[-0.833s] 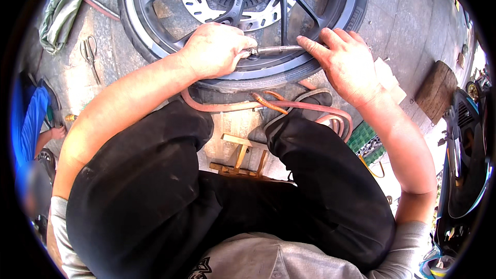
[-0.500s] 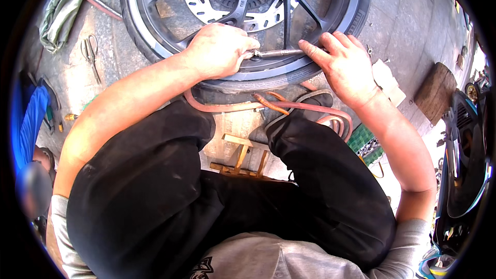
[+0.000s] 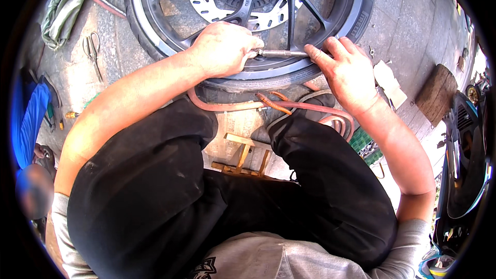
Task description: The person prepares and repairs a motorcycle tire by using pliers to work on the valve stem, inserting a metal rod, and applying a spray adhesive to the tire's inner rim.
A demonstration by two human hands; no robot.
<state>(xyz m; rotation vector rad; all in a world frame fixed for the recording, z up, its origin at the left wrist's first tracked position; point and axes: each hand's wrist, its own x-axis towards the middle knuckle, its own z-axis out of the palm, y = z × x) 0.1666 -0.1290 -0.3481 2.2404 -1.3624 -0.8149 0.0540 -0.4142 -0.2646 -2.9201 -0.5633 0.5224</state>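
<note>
A black motorcycle wheel (image 3: 356,8) with a tyre lies flat on the ground in front of me, its slotted brake disc (image 3: 204,5) showing between the spokes. Across the near part of its rim runs a slim silver metal rod (image 3: 281,52). My left hand (image 3: 222,49) is closed with its fingertips around the rod's left end, which they partly cover. At the right end, my right hand (image 3: 343,64) holds the rod with thumb and finger, the other fingers curled over the rim and tyre.
A reddish hose (image 3: 227,107) loops between my feet and the tyre. Scissors (image 3: 92,54) and a grey-green cloth (image 3: 64,15) lie at the left, near a person in blue (image 3: 33,124). A wooden block (image 3: 435,93) stands right; a small wooden stool-like frame (image 3: 242,155) is below.
The wheel and ground sit slightly farther right in the view. Both hands keep their hold on the rod, with my right hand a little lower in the picture.
</note>
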